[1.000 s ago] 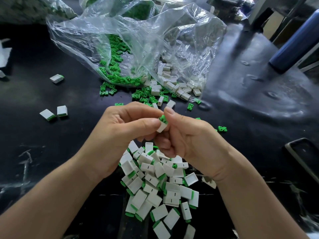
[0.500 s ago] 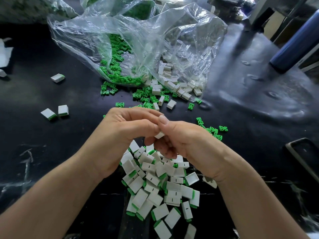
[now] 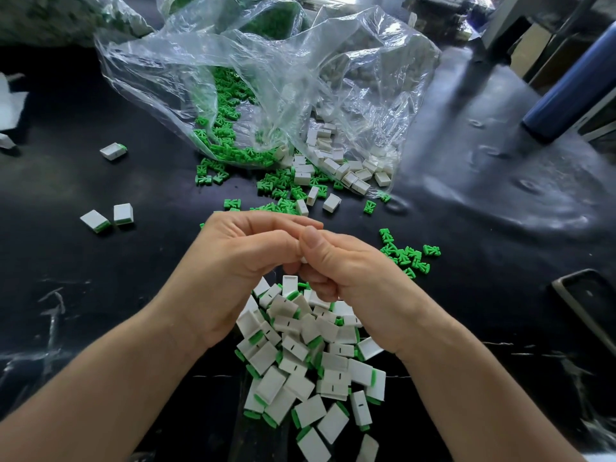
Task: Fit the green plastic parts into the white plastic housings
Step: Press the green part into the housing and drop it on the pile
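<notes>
My left hand (image 3: 233, 261) and my right hand (image 3: 343, 271) are pressed together at the table's middle, fingertips pinching one white housing (image 3: 304, 260); only a small white corner of it shows between the thumbs. Its green part is hidden by my fingers. Below my hands lies a pile of white housings with green parts fitted (image 3: 313, 358). Loose green parts (image 3: 283, 191) and loose white housings (image 3: 346, 171) spill from a clear plastic bag (image 3: 266, 81) at the back. More green parts (image 3: 408, 253) lie just right of my right hand.
Three fitted housings lie apart on the left: a pair (image 3: 108, 217) and one farther back (image 3: 113, 151). A dark blue cylinder (image 3: 566, 95) stands at the right back. A dark phone-like slab (image 3: 586, 305) rests at the right edge. The black table top (image 3: 100, 295) is scuffed.
The green part that stuck out of the white housing a second ago is no longer visible; my thumbs have closed over the piece. My hands dropped slightly, uncovering green parts to the right.
</notes>
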A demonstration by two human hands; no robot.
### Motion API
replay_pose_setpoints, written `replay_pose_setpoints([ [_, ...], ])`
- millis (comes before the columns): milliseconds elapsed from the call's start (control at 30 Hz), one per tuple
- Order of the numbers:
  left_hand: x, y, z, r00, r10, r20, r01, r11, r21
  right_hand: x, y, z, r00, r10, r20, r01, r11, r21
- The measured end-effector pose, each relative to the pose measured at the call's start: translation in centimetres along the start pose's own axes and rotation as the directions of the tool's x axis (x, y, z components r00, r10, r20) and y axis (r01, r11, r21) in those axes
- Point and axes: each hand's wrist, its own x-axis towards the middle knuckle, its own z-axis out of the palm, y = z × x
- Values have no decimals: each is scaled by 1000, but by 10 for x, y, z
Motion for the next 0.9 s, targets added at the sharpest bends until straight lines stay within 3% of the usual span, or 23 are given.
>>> replay_pose_setpoints([
  [167, -1, 0, 3, 1000, -14, 3, 14, 998, -56, 1, 1, 1, 1000, -13, -17, 12, 1000, -16],
  [667, -1, -4, 0, 998, -41, -45, 41, 999, 7, -1, -2, 3, 1000, -6, -13, 6, 1000, 21],
  [900, 1, -1, -1, 997, -50, 51, 55, 994, -91, 4, -3, -4, 998, 24, 65, -41, 960, 276],
])
